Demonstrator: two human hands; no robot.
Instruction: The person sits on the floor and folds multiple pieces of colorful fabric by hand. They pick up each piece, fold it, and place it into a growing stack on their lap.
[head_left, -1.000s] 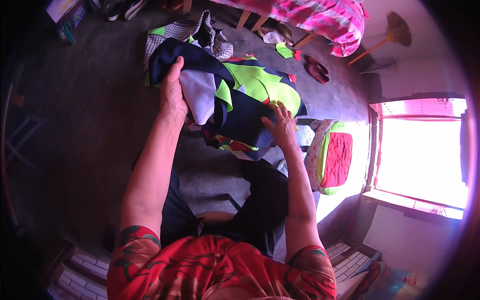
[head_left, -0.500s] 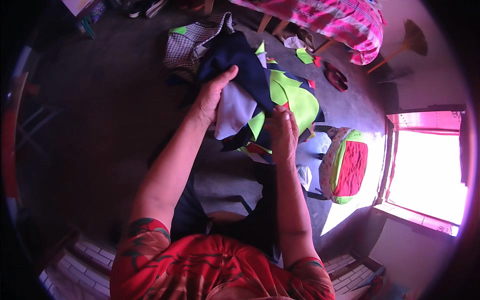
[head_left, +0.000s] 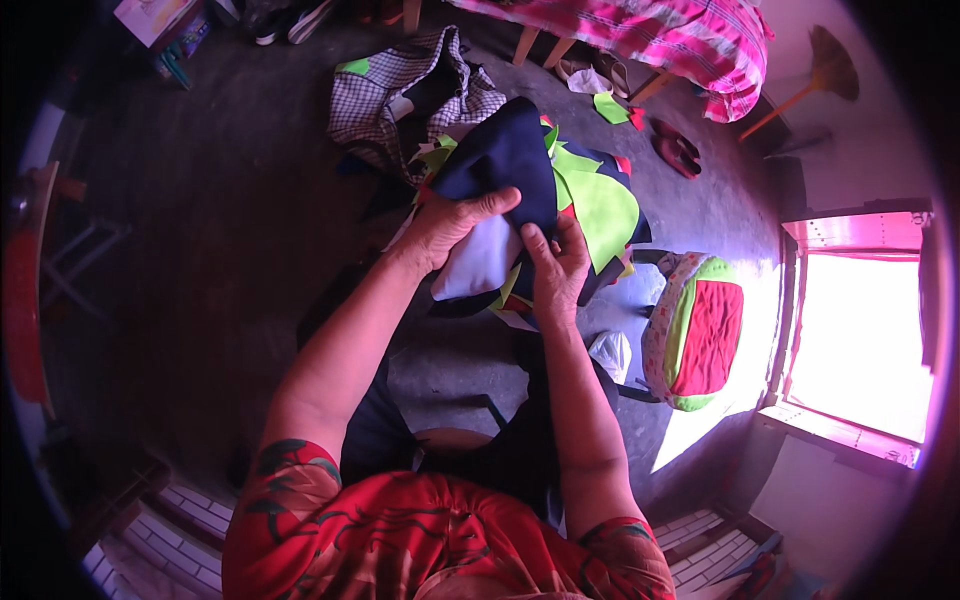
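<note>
- Head view: the left hand [head_left: 452,222] reaches far out from the lower edge on a long bare forearm, bent a little at the wrist; its fingers curl over the top edge of a navy cloth piece [head_left: 505,160], thumb underneath, so the hand is closed on the fabric.
- The right hand [head_left: 560,262] comes up just to the right of it, forearm almost straight along the middle of the view; its fingers pinch the same navy cloth piece from the right side, thumb pressing the front, closed on it as well; the two hands sit just beside each other, nearly touching.
- The navy cloth piece is held up above the floor [head_left: 230,240], in the far middle of the scene; a pale white panel [head_left: 483,262] shows under the left hand, and a lime-green panel [head_left: 600,205] hangs to the right of both hands.
- Far left of the cloth lies a black-and-white checked bag [head_left: 385,95]; near right stands a round red and green cushion [head_left: 700,330] by the bright window [head_left: 865,335]; far right a pink checked bedcover [head_left: 660,35] drapes over a frame; a pair of dark red sandals [head_left: 675,150] rests on the floor beneath it.
- Red patterned sleeves [head_left: 290,500] fill the near edge.
</note>
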